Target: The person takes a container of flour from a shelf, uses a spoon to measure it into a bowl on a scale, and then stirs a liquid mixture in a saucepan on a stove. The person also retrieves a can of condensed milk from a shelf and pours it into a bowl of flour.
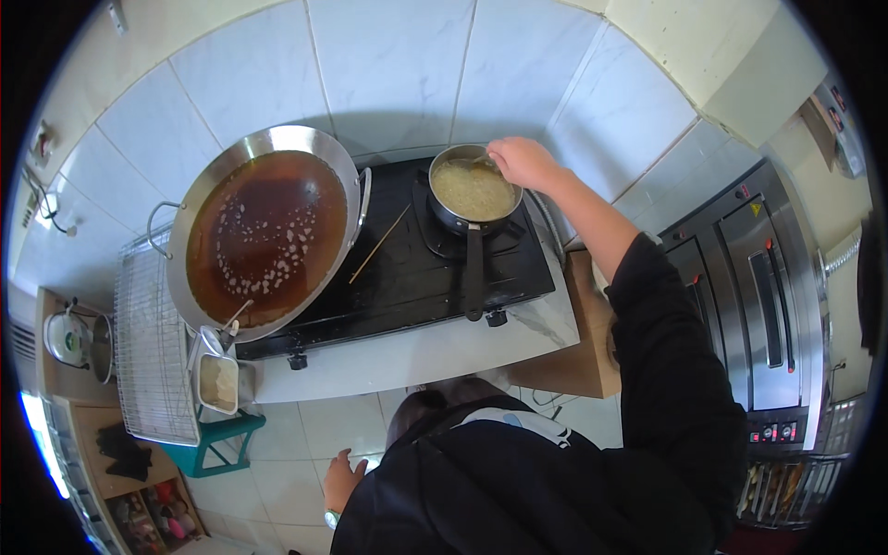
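Observation:
My right hand (pixel 525 164) is closed at the far right rim of a small black-handled saucepan (pixel 474 268). It pinches what looks like a thin metal utensil (pixel 487 161) dipping into the pan; its lower end is hidden. Pale yellowish, bubbly contents (pixel 472 192) fill much of the saucepan, which sits on the right burner of a black gas stove (pixel 407 287). My left hand (pixel 342 481), with a watch at the wrist, hangs low beside my body. Its fingers are loosely apart, and I see nothing held in it.
Left of the saucepan, a wide steel wok (pixel 287 139) holds brown liquid with pale foam. A wooden stick (pixel 379 245) lies on the stove. Further left are a wire rack (pixel 148 342) and a small metal container (pixel 219 384). A steel oven (pixel 758 305) stands at right.

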`<state>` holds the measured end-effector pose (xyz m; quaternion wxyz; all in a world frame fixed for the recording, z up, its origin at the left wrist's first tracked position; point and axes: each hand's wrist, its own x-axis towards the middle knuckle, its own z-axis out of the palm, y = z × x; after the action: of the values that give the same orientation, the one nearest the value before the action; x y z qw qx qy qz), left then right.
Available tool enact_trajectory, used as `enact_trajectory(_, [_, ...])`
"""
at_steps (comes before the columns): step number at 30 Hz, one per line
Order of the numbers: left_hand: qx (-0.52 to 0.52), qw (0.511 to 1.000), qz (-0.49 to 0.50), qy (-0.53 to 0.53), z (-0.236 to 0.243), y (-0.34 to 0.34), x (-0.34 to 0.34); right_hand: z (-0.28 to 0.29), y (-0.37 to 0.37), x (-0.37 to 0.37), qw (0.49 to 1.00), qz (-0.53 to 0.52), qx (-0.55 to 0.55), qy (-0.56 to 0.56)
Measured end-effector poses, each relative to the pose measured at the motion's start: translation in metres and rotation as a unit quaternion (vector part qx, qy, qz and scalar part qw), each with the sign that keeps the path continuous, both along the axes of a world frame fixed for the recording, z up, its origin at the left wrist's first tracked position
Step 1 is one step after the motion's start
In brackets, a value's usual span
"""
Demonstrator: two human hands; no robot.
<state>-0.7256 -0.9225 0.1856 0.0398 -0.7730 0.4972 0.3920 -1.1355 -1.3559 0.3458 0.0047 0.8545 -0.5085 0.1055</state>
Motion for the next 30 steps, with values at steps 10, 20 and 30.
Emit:
enact_trajectory(10, [-0.055, 0.998, -0.017, 0.032, 0.011, -0.022, -0.056, 0.022, 0.051, -0.022, 0.980, 0.185, 0.058, 0.033])
enact_trajectory(20, [0.024, 0.999, -0.021, 0.020, 0.026, -0.011, -0.092, 0.002, 0.040, -0.001, 0.973, 0.194, -0.062, 0.108])
enact_trajectory(30, [0.026, 0.999, -0.023, 0.033, 0.039, -0.010, -0.131, 0.010, 0.015, -0.012, 0.960, 0.175, -0.152, 0.157])
